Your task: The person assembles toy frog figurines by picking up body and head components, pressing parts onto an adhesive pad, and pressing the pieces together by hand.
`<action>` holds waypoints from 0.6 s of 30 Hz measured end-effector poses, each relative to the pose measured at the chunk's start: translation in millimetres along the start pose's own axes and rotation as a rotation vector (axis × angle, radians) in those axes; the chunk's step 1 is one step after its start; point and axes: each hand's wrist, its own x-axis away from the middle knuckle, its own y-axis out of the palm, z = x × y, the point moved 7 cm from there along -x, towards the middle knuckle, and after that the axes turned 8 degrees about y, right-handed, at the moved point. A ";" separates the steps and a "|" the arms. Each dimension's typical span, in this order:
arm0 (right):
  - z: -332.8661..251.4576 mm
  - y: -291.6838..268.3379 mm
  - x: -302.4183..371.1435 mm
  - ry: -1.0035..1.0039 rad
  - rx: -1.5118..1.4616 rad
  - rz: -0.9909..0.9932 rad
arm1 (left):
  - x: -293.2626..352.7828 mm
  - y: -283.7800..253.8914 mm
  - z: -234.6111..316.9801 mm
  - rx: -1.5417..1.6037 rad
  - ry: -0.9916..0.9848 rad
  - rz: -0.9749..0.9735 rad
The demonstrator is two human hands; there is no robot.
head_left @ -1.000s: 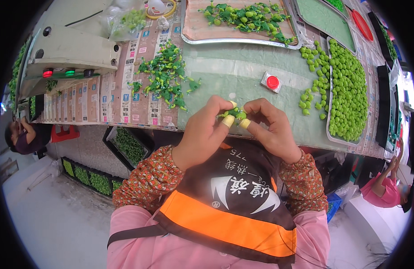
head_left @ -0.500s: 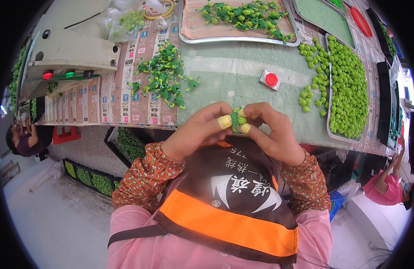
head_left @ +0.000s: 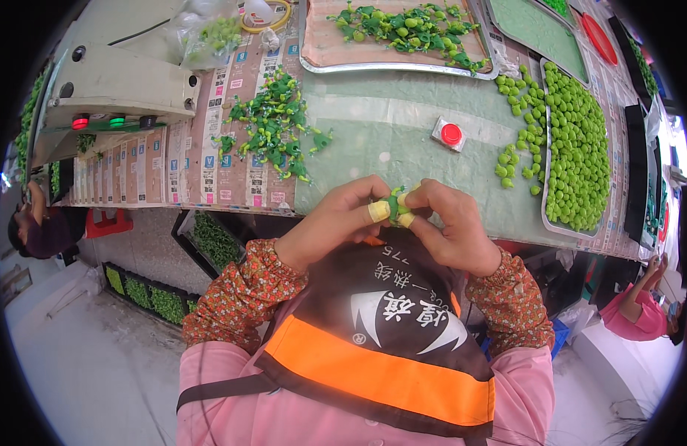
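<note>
A small green plastic piece (head_left: 394, 204), leafy and partly covered by fingertips, is held at the table's near edge. From the left, my left hand (head_left: 332, 223) pinches it between thumb and fingers. My right hand (head_left: 456, 225) grips its other side the same way. Yellow tape wraps both thumb tips. Beyond my left hand lies a loose pile of dark green leafy pieces with yellowish stems (head_left: 273, 123). To the right, a metal tray (head_left: 545, 149) is full of round light-green pieces (head_left: 579, 145), with more of them loose along its left side.
A square container with a red top (head_left: 450, 134) stands beyond my right hand. Farther back, a tray (head_left: 403, 68) bears leafy green pieces with round ones. A beige machine with coloured buttons (head_left: 124, 89) sits at left. Other people are at both edges.
Both hands stay together around the small piece and have shifted only slightly. Less of its round light-green part shows between the fingers now.
</note>
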 end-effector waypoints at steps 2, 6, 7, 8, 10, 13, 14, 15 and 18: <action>1.2 -0.9 -1.1 0.025 -0.017 -0.009 | -0.2 -0.4 0.8 -0.025 -0.001 0.005; 0.7 -14.2 -17.6 0.070 -0.063 -0.001 | -2.8 -5.5 7.5 -0.086 0.045 0.118; -1.2 -20.5 -25.0 0.063 -0.036 -0.003 | -3.7 -8.5 11.7 -0.100 0.091 0.196; -4.5 -31.0 -33.9 0.037 -0.008 0.076 | -2.5 -15.2 6.3 -0.073 0.072 0.272; 13.0 -51.0 -58.3 0.162 -0.082 0.163 | -2.6 -19.6 5.3 -0.064 0.072 0.268; 11.8 -89.9 -89.7 -0.010 -0.431 0.320 | -1.6 -21.0 3.4 -0.072 0.054 0.243; 6.6 -102.3 -92.4 -0.053 -0.449 0.367 | -1.6 -19.9 1.9 -0.087 0.040 0.225; 5.5 -111.2 -92.6 -0.052 -0.412 0.407 | 0.4 -21.2 1.3 -0.084 0.043 0.228; 22.6 -141.5 -70.6 0.064 0.024 0.453 | 2.9 -24.1 0.1 -0.058 0.038 0.236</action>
